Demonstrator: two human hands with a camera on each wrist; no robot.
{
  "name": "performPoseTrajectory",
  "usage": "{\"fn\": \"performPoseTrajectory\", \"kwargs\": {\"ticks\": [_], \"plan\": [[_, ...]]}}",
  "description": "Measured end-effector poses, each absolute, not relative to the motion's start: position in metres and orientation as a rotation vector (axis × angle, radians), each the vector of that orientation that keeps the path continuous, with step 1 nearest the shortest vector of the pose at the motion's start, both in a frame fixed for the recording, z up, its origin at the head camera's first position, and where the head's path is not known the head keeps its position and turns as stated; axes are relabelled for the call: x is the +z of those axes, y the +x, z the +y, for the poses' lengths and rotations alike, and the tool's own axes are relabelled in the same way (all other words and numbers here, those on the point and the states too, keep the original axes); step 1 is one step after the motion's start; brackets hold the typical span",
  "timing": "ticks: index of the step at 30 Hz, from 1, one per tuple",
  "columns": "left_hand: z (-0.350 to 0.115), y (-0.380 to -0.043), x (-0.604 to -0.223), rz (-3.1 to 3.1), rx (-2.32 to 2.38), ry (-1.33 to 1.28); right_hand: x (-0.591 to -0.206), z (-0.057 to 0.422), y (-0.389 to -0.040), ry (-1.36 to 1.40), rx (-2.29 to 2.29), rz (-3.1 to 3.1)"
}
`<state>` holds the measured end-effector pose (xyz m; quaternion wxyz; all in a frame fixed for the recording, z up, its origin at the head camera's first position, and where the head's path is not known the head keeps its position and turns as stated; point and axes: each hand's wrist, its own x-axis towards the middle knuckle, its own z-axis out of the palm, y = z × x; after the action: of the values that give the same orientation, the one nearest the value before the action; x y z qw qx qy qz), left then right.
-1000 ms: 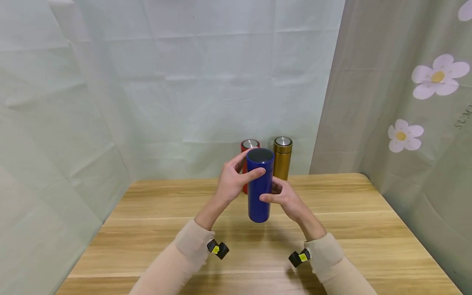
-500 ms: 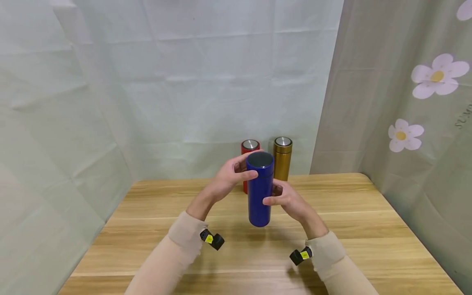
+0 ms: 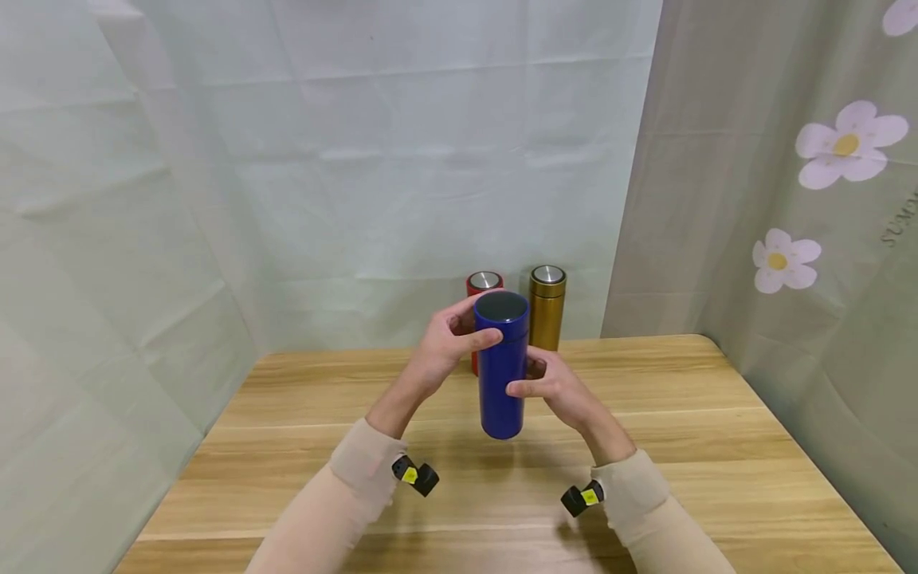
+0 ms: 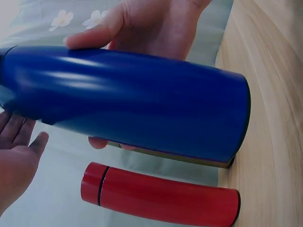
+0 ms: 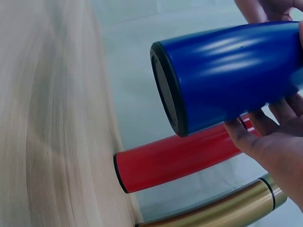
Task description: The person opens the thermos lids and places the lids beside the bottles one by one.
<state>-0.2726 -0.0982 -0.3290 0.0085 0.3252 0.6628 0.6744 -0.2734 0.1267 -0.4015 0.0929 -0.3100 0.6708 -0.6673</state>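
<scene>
Left hand point(image 3: 440, 347) pinching blue bottle point(image 3: 496, 387) near top, right hand point(image 3: 562, 391) gripping lower, held above worktop point(image 3: 294, 422). Imo: lower grip snug, well clear of red bottle point(image 5: 175, 163).

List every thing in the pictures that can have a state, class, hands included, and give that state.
Blue flask: held, roughly upright, raised off the table
Red flask: standing, lid on
Gold flask: standing, lid on
Left hand: gripping near the blue flask's top
Right hand: gripping lower down
</scene>
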Motion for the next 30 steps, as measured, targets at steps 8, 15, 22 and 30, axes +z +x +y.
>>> {"fn": "performPoseTrajectory", "kwargs": {"ticks": [8, 15, 22, 30], "plan": [[-0.091, -0.266, -0.331, 2.283, 2.221, 0.934, -0.401, 0.115, -0.269, -0.828, -2.058, 2.077], [-0.094, -0.265, -0.331, 2.276, 2.155, 0.964, -0.401, 0.116, -0.269, -0.793, -2.064, 2.094], [-0.107, -0.275, -0.324, 2.034, 2.038, 1.068, -0.401, 0.121, -0.271, -0.838, -2.044, 2.035], [-0.11, -0.277, -0.32, 1.981, 1.993, 1.06, -0.4, 0.124, -0.271, -0.911, -2.014, 1.951]]}}
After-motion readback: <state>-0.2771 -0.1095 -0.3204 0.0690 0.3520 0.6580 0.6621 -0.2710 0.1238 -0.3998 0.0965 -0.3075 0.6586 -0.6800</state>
